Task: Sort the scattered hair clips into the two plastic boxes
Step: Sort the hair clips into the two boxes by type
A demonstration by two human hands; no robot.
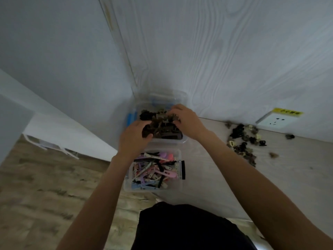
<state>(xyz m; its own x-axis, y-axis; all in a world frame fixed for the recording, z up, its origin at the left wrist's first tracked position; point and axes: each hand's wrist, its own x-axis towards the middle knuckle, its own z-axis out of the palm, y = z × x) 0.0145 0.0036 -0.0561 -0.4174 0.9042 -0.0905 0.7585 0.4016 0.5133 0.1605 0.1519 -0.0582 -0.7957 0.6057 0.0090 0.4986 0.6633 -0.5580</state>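
Two clear plastic boxes stand on the pale table by the wall corner. The far box (182, 98) is heaped with dark brown and black claw clips (163, 126). The near box (177, 184) holds flat pastel snap clips (153, 170). My left hand (134, 137) curls over the heap's left side, fingers closed on dark claw clips. Over the right side of the heap, my right hand (187, 120) presses with bent fingers on the clips. A loose pile of dark claw clips (242, 139) lies on the table to the right.
A white wall socket (274, 120) with a yellow label sits low on the wall at the right. The table's left edge drops to a wood-pattern floor (36, 186), where a white folding frame (52, 146) lies. Dark clothing (180, 230) fills the bottom centre.
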